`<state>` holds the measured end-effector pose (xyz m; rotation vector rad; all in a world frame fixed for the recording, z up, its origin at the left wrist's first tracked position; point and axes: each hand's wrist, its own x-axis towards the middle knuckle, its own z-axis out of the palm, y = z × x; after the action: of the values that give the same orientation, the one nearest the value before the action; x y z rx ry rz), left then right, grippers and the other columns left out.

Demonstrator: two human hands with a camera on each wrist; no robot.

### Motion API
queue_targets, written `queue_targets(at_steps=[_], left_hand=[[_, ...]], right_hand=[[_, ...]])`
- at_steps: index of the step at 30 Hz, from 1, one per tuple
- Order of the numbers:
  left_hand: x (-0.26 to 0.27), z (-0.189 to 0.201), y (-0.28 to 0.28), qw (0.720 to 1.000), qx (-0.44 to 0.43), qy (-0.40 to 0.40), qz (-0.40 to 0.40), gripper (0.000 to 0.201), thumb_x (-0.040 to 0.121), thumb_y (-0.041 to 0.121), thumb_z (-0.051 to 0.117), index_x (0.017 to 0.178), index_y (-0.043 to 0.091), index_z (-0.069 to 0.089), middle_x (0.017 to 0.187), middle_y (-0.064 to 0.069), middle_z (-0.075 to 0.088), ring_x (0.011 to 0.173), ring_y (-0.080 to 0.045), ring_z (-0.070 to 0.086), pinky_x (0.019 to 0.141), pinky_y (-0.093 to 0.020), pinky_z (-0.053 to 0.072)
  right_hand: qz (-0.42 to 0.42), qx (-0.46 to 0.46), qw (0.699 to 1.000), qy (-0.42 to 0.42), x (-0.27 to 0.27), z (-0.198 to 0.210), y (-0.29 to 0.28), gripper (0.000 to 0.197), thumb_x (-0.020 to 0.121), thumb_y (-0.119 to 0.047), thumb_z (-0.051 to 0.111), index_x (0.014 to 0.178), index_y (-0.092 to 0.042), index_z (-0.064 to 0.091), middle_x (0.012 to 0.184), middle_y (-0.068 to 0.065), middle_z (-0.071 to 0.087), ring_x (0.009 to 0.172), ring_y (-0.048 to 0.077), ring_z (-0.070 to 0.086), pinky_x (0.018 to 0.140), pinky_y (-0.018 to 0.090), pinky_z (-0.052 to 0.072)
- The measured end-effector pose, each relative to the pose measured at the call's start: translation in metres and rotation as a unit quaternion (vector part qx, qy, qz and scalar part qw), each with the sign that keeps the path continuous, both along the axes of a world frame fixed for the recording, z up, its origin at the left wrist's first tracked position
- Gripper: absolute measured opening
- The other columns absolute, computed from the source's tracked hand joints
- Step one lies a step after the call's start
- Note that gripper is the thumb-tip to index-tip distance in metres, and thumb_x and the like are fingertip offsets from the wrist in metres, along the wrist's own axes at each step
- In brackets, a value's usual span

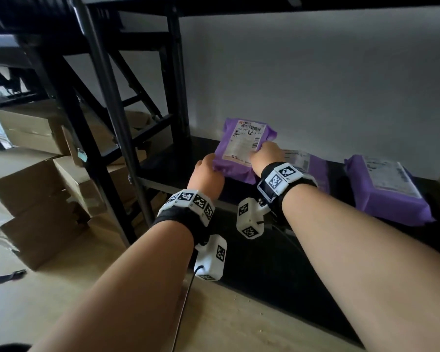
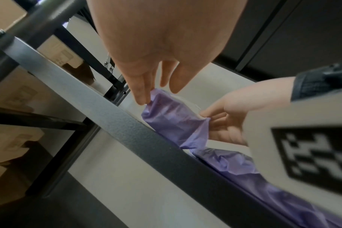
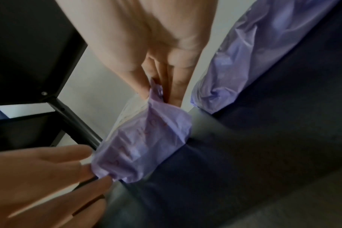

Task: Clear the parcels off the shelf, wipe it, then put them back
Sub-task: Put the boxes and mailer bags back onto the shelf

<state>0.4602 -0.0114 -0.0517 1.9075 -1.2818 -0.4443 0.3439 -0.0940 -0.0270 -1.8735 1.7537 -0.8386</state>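
Dim storeroom corner

A plain white wall (image 1: 315,72) stands behind black metal racking (image 1: 107,97); cardboard boxes (image 1: 36,179) are stacked on the pale wooden floor (image 1: 61,301) at left.

Stockroom: metal shelving (image 1: 127,115), cardboard boxes (image 1: 31,179) (labelled parcels (image 1: 389,184)).

dim, shadowed head view | wide-angle bending at edges | both wrist views blurred, soft focus

Crinkled glossy plastic parcel (image 1: 243,148); apparently matt textured metal shelf (image 2: 131,132).
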Motion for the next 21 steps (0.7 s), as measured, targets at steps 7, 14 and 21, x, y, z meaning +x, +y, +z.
queue_targets(at_steps=[7,14,21], left_hand=[[0.012,-0.008,0.001,0.998,0.030,-0.021,-0.044,0.058,0.095,0.003,0.044,0.149,0.016,0.031,0.161,-0.005,0.014,0.148,-0.020,0.018,0.115,-0.025,0.019],[0.035,-0.015,0.036,0.995,-0.044,-0.017,0.084,0.048,0.094,0.007,0.041,0.141,0.016,0.046,0.149,-0.005,0.038,0.134,-0.023,0.042,0.106,-0.028,0.034],[0.074,-0.057,0.065,0.990,0.030,-0.036,0.131,0.042,0.091,0.012,0.044,0.132,0.019,0.051,0.137,-0.009,0.047,0.121,-0.029,0.051,0.094,-0.034,0.045]], right_hand=[[0.024,0.001,1.000,0.014,-0.001,-0.009,0.003,0.044,0.098,-0.028,0.046,0.137,-0.010,0.043,0.127,0.014,0.060,0.113,0.032,0.059,0.090,0.036,0.048],[0.033,-0.164,0.985,-0.031,0.005,-0.004,0.044,0.035,0.096,-0.013,0.047,0.128,-0.009,0.057,0.133,0.011,0.050,0.118,0.028,0.054,0.096,0.033,0.044],[0.091,-0.150,0.982,-0.069,0.038,-0.034,0.097,0.018,0.091,-0.014,0.047,0.101,-0.015,0.062,0.101,0.003,0.068,0.093,0.025,0.063,0.078,0.033,0.051]])
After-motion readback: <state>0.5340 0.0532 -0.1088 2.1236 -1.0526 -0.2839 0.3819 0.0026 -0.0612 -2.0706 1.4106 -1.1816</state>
